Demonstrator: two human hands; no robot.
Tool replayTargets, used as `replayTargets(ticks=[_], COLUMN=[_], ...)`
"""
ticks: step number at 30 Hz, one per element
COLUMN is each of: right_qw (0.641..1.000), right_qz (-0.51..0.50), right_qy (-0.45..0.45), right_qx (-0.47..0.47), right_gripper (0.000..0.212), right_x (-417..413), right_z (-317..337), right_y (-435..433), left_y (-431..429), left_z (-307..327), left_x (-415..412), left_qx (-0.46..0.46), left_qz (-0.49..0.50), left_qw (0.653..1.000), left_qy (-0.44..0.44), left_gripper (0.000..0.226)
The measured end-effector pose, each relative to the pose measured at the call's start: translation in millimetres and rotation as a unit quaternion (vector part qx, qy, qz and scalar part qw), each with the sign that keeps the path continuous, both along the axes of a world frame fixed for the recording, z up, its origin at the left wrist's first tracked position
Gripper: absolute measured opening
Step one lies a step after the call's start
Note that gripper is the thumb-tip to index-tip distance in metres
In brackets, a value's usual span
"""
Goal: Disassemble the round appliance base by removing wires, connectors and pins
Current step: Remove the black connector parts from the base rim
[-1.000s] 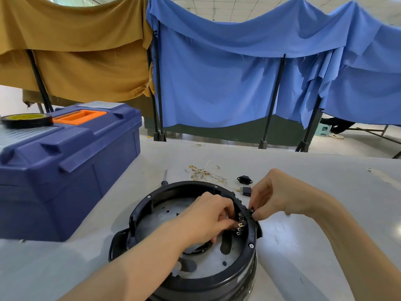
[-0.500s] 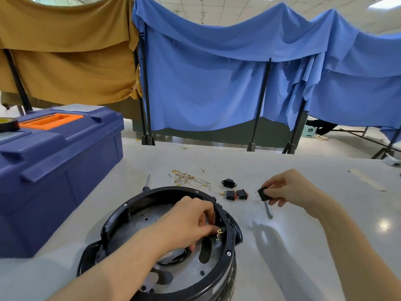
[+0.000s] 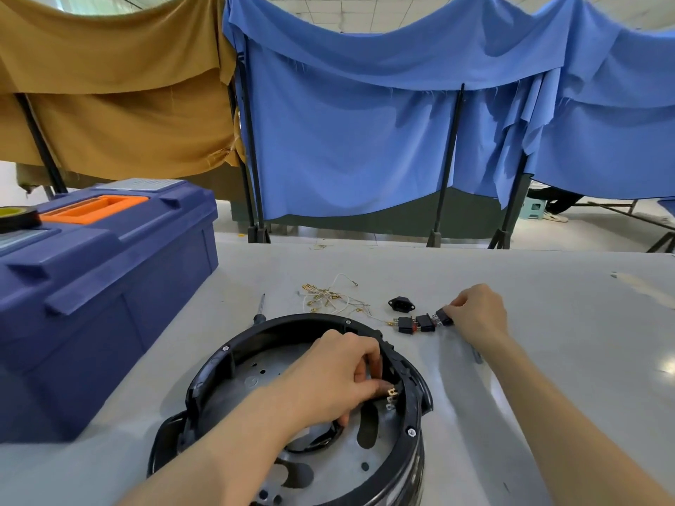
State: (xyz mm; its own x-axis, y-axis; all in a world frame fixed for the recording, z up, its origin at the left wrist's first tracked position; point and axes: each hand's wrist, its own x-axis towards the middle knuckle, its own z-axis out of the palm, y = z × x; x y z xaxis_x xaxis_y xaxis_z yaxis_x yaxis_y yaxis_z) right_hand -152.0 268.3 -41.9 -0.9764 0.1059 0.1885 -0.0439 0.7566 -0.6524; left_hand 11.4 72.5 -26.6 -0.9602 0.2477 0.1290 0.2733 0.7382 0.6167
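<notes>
The round black appliance base [image 3: 226, 363] lies on the table in front of me, with its metal floor showing. My left hand [image 3: 328, 378] reaches inside it near the right rim, its fingers curled at a part with brass terminals [image 3: 391, 393]. Out on the table, my right hand [image 3: 475, 314] pinches a small black switch [image 3: 442, 316] and holds it down beside two other black switches [image 3: 416, 324]. A black socket piece [image 3: 401, 304] and a tangle of loose wires with brass connectors [image 3: 328, 299] lie behind the base.
A blue toolbox [image 3: 91, 286] with an orange handle stands at the left, a roll of tape [image 3: 18, 217] on its lid. A screwdriver [image 3: 260, 308] lies just behind the base. Brown and blue cloths hang on frames beyond the table's far edge.
My right hand left the base rim with a small black switch and carried it right and forward to the other switches on the table. The left hand stayed inside the base.
</notes>
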Motion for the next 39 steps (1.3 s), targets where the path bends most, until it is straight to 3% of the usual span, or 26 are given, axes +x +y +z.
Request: replayTargets(ticks=[5,10,14,17,20,25,33,37,39], right_qw=[0.998,0.998,0.980,0.928,0.892,0.891,0.895,0.878,0.869], right_qz=[-0.005,-0.008,0.193,0.357,0.423,0.420,0.414,0.442,0.460], right_qy=[0.002,0.055,0.016,-0.081,-0.149,-0.171,-0.135,-0.160,-0.172], right_qx=[0.064,0.019,-0.037,-0.070,-0.046,-0.027,-0.094,-0.086,-0.063], right_gripper=[0.019,0.026,0.021,0.023,0.034,0.032,0.019,0.005,0.012], right_x=[6,18,50,81,99,102,104,100,100], right_z=[-3,3,31,52,63,59,49,54,58], right_y=[-2,1,-3,-6,-8,-10,-18,-8,-3], left_y=[1,1,1,-3,-8,0,3,4,5], left_z=[2,3,4,7,12,15,15,16,17], left_x=[2,3,3,7,13,18,18,19,20], left_qx=[-0.003,-0.007,0.007,0.024,0.063,0.073,0.023,0.018,0.020], left_qz=[0.001,0.002,0.003,-0.003,-0.019,-0.015,0.019,0.028,0.024], left_qw=[1.000,1.000,1.000,0.999,0.995,0.996,0.999,0.999,0.999], left_qy=[-0.001,-0.004,-0.014,-0.041,-0.076,-0.051,-0.026,-0.012,-0.012], left_gripper=[0.016,0.015,0.009,0.008,0.017,0.015,0.016,0.014,0.014])
